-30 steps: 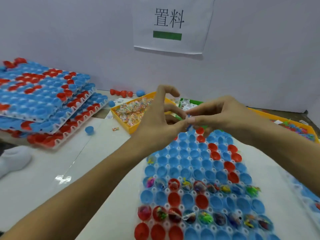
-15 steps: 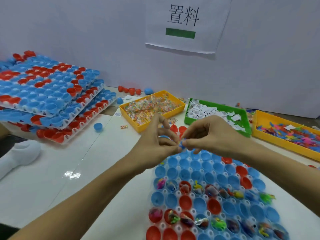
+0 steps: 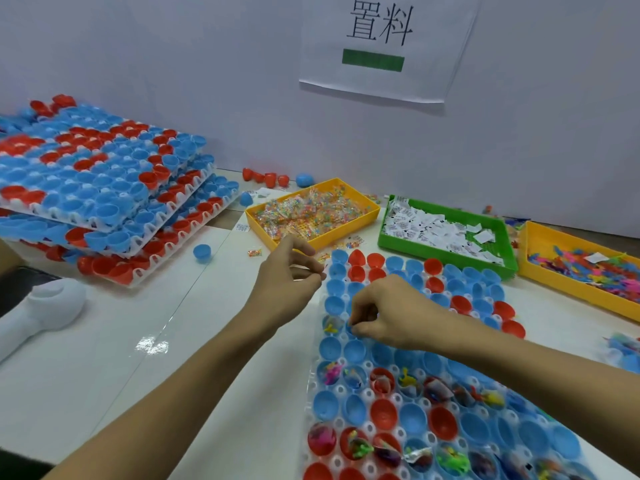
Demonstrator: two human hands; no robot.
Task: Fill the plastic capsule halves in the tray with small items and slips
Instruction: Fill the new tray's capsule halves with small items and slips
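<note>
The tray (image 3: 341,389) of blue and red capsule halves (image 3: 355,351) lies on the white worktop (image 3: 138,341) at about 5 o'clock in the head view, stretching up toward the centre. Several near rows already hold small colourful items; the rows toward 12 o'clock sit bare.

The right hand (image 3: 388,313) hovers low over the tray's left columns, its fingers (image 3: 360,327) curled and pinched together over a blue half; something tiny may sit between them, but it is too small to tell. The left hand (image 3: 287,285) floats just off the tray's left edge at about 10 o'clock from the right hand, its fingers (image 3: 308,268) loosely curled, thumb and forefinger close; whether they pinch anything cannot be told.

At 12 o'clock stands a yellow bin (image 3: 311,213) of clear packets; at 1 o'clock, a green bin (image 3: 446,230) of white slips; at 2 o'clock, another yellow bin (image 3: 581,268) of bright toys. At 10 o'clock, filled trays (image 3: 104,202) are stacked.
</note>
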